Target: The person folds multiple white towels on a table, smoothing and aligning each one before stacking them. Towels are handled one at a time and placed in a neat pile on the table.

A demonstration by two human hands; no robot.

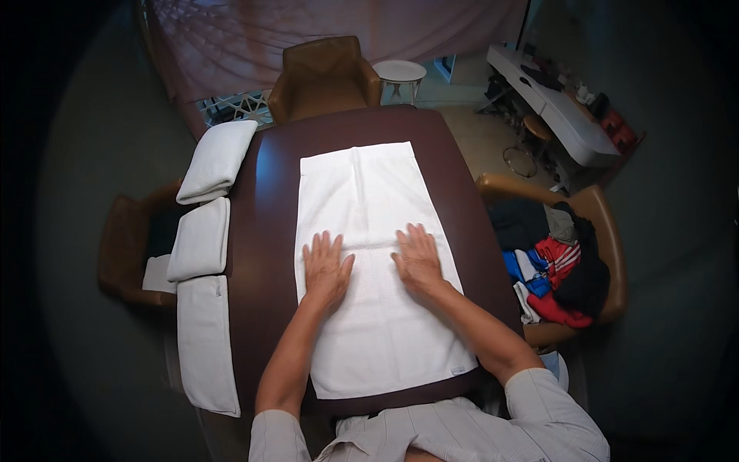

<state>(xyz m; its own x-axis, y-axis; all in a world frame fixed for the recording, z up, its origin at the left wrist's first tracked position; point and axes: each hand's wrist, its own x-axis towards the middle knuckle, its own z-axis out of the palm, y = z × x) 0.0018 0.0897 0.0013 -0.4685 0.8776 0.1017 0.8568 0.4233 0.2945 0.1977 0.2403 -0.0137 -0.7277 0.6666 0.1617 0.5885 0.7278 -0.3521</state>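
A white towel [377,308] lies spread lengthwise on the dark brown table [265,223], with a crease running across its middle. Flat on the towel's left side rests my left hand [326,271], fingers spread and pointing away from me. My right hand [417,260] lies on the right side at about the same height, also with fingers apart. Neither hand holds anything. Along the table's left edge are a thick folded white towel [219,158], a smaller folded one [199,239] in front of it, and a long folded one [206,339] nearest me.
A brown armchair [322,73] and a round white side table [399,71] stand beyond the table. Clothes [550,262] are heaped on a chair [612,254] at the right. Another chair [119,246] sits at the left. A white desk [566,115] holds several items.
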